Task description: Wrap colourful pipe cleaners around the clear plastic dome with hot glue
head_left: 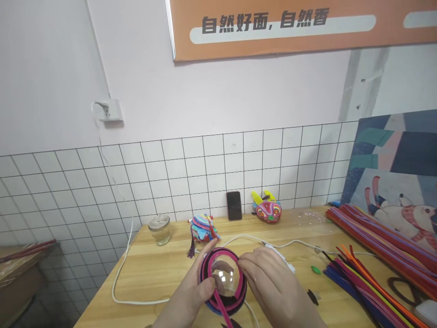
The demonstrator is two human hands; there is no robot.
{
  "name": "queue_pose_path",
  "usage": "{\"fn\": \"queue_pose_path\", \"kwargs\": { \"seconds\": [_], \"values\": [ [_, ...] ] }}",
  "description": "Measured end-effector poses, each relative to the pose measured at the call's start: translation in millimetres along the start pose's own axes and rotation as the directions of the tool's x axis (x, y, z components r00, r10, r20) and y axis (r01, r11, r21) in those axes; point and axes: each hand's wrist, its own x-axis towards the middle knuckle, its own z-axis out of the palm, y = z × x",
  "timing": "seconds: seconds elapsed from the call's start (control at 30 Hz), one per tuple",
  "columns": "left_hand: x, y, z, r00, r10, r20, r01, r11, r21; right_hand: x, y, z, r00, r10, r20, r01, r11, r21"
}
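My left hand (191, 291) grips a clear plastic dome (223, 275) ringed by pink, black and blue pipe cleaners (239, 291), thumb on its near edge and fingers curled behind it. My right hand (273, 284) pinches the pink pipe cleaner at the dome's upper right rim. A loose pink end (221, 307) trails down toward me. Both hands hover low over the wooden table (160, 273).
Long pipe cleaners (375, 246) lie in piles at the right, with scissors (401, 287) near them. A white cable (119, 278) loops across the table. A glass jar (160, 229), two colourful craft figures (203, 229) (268, 210), a phone (234, 205) and a painting (392, 182) stand along the tiled wall.
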Motion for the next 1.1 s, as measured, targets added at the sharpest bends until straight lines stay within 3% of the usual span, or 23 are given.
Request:
{"fn": "queue_pose_path", "kwargs": {
  "seconds": [0.1, 0.2, 0.27, 0.4, 0.5, 0.63, 0.87, 0.97, 1.1],
  "values": [
    [-1, 1, 2.3, 0.998, -0.022, -0.055, 0.017, 0.996, -0.090, -5, 10, 1, 0.987, 0.158, -0.033, -0.159, 0.986, -0.039],
    [-1, 3, 4.8, 0.990, -0.101, -0.096, 0.079, 0.975, -0.209, -12, 26, 3, 0.924, 0.382, 0.027, -0.376, 0.918, -0.125],
    [-1, 5, 5.8, 0.978, -0.173, -0.121, 0.134, 0.952, -0.275, -16, 33, 6, 0.897, 0.436, 0.070, -0.421, 0.892, -0.163],
    [1, 8, 7.5, 0.962, -0.209, -0.174, 0.143, 0.932, -0.332, -16, 26, 11, 0.939, 0.343, 0.008, -0.342, 0.936, -0.080],
    [3, 10, 10.7, 0.954, -0.217, -0.206, 0.147, 0.940, -0.309, -7, 9, 9, 0.977, 0.202, -0.063, -0.202, 0.979, 0.009],
    [5, 10, 16.7, 0.959, -0.204, -0.194, 0.154, 0.957, -0.245, 0, -2, 6, 0.998, 0.034, -0.051, -0.038, 0.996, -0.086],
    [8, 4, 18.6, 0.962, -0.159, -0.221, 0.127, 0.980, -0.151, -21, 13, 18, 0.995, -0.025, 0.099, 0.052, 0.958, -0.282],
    [9, 3, 17.9, 0.962, -0.148, -0.229, 0.126, 0.986, -0.109, -18, 10, 20, 0.998, -0.047, 0.049, 0.061, 0.945, -0.321],
    [8, 5, 17.9, 0.963, -0.157, -0.219, 0.132, 0.983, -0.125, -8, 8, 15, 0.997, 0.058, -0.049, -0.068, 0.969, -0.238]
  ]
}}
